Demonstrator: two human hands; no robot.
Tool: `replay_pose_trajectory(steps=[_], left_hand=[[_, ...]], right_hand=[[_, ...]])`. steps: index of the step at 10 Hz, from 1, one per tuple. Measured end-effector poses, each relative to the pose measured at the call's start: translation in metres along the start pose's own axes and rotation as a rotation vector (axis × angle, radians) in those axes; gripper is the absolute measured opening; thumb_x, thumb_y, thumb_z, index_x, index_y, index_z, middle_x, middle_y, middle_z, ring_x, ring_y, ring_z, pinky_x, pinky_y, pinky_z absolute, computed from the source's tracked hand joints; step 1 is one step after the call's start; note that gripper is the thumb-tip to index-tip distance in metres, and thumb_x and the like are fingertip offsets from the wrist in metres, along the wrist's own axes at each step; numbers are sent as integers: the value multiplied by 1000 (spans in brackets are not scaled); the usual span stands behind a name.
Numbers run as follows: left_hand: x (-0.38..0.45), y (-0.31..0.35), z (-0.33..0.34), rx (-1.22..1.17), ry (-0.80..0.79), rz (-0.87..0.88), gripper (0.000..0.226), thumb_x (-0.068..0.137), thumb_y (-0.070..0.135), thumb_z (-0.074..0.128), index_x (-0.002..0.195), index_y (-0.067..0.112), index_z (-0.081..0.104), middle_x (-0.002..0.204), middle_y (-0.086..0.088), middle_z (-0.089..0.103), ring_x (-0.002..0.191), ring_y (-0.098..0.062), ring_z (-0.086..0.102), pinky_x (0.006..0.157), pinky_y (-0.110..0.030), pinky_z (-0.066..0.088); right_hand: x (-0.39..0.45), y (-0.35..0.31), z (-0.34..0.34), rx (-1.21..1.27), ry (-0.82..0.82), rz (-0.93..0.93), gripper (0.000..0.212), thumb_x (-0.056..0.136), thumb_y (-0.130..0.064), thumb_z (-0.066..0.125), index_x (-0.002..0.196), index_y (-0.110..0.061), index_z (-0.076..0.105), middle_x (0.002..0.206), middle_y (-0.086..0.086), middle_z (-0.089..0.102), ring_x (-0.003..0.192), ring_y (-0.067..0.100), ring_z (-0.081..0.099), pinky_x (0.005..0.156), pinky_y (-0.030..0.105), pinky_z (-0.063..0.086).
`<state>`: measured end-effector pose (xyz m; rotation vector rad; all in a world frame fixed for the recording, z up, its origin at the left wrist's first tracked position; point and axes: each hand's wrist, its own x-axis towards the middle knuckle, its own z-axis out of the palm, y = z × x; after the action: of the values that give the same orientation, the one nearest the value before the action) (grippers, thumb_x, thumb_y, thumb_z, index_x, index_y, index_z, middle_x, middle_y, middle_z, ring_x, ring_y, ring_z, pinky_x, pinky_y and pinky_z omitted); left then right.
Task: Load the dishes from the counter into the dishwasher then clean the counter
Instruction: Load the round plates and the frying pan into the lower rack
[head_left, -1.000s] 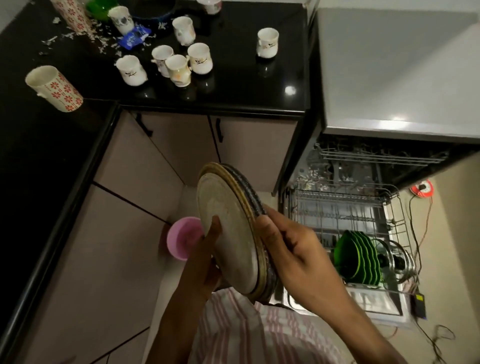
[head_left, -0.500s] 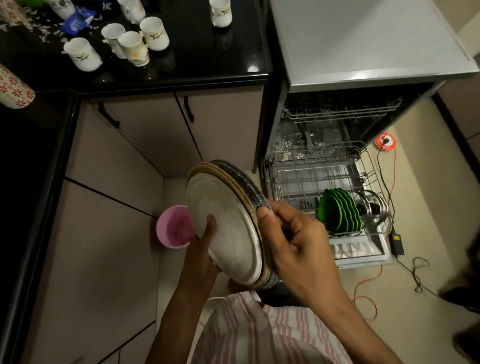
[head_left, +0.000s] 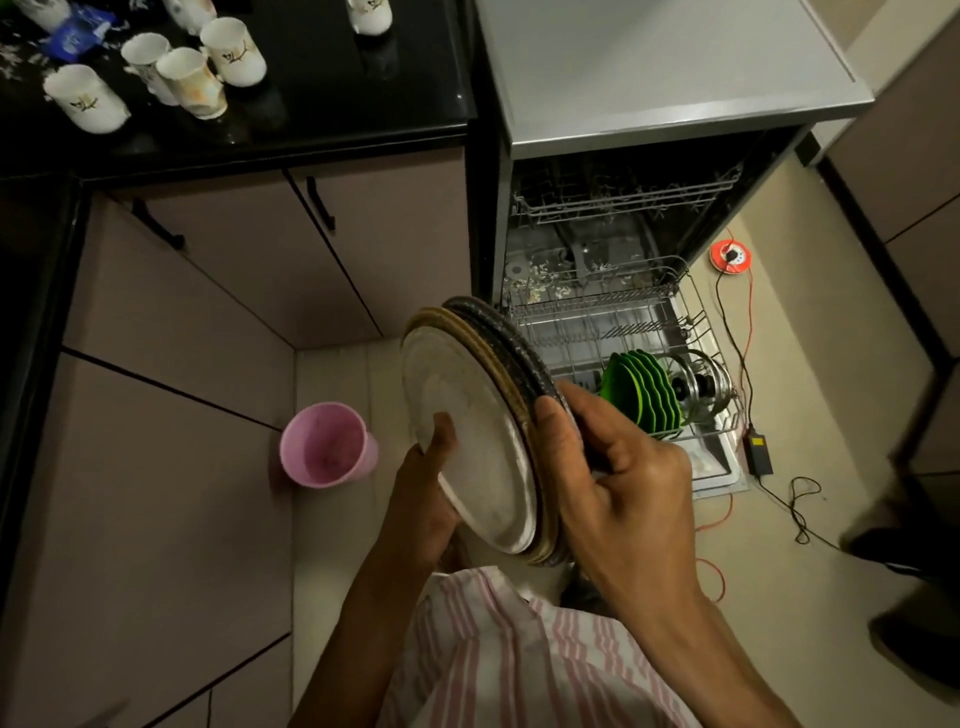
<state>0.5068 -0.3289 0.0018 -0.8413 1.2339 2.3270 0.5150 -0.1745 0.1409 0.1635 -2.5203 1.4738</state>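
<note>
From the head view, a stack of plates (head_left: 470, 447) is held on edge and tilted, in the middle of the scene above the floor. The left hand (head_left: 426, 499) supports it with its thumb on the pale front plate; the right hand (head_left: 618, 478) has its grip curled round the stack's right rim. Right of the stack, the dishwasher's lower rack (head_left: 623, 322) holds green plates (head_left: 641, 392). White cups (head_left: 182, 73) stand on the black worktop (head_left: 363, 88), far left.

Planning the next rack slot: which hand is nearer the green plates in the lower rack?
Right. The right hand grips the plate stack's rim just beside the green plates; the left hand holds the stack's far side.
</note>
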Motion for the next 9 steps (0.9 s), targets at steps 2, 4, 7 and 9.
replay_pose_trajectory(steps=[2,4,7,9], left_hand=[[1,-40,55,-44,79,-21,89,72,67,68,140,13,48,136,-13,58,123,-30,59,105,-53,44],[1,-89,106,-108,63,-99,73,85,66,56,139,18,50,137,-6,58,122,-23,60,101,-44,49],[25,-120,137,-198,102,-68,104,57,63,84,140,12,48,138,-20,55,126,-39,53,107,-59,40],[65,-113,163,-144,49,-175,60,94,55,47,138,14,49,134,-18,59,123,-36,56,102,-55,45]], right_hand=[[0,34,-63,-38,57,-81,25,97,-22,54,109,-8,70,60,-5,64,41,8,54,34,27,39],[8,68,-121,10,-168,-74,22,96,-28,57,116,-21,65,76,-5,69,59,9,65,47,31,49],[27,113,-166,-90,-486,94,23,96,-56,39,101,-38,53,51,-13,47,46,9,51,43,17,30],[52,137,-162,-125,-325,188,28,99,-47,47,99,-25,64,48,-13,43,42,10,49,40,15,30]])
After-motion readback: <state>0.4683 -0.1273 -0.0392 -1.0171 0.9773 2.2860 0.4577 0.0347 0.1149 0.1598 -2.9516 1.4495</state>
